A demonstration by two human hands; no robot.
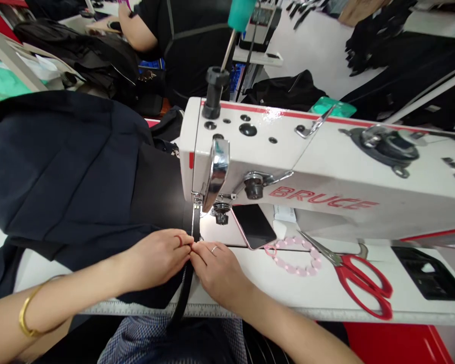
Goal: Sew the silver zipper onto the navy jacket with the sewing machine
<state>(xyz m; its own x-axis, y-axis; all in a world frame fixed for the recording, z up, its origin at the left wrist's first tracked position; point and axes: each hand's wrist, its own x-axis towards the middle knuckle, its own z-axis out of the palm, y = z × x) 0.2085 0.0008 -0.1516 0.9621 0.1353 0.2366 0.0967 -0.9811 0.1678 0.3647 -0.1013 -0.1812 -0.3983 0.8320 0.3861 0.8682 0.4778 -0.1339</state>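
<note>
A black zipper (pixel 192 225) runs from under the needle area of the white sewing machine (pixel 311 172) toward me, and its tail hangs over the table's front edge. Along its left side lies a dark navy garment (pixel 64 167) with a black panel (pixel 157 187). My left hand (pixel 157 255) is closed at the fingertips on the zipper and the fabric edge. From the other side my right hand (pixel 216 265) pinches the zipper, its fingertips touching those of the left. The exact grip under the fingers is hidden.
Right of my hands lie a phone (pixel 255 226), a pink beaded ring (pixel 298 256) and red-handled scissors (pixel 360 280). A black tray (pixel 432 273) sits at the far right. A measuring tape strip (pixel 326 314) lines the front edge. Behind the machine is another person (pixel 193 50).
</note>
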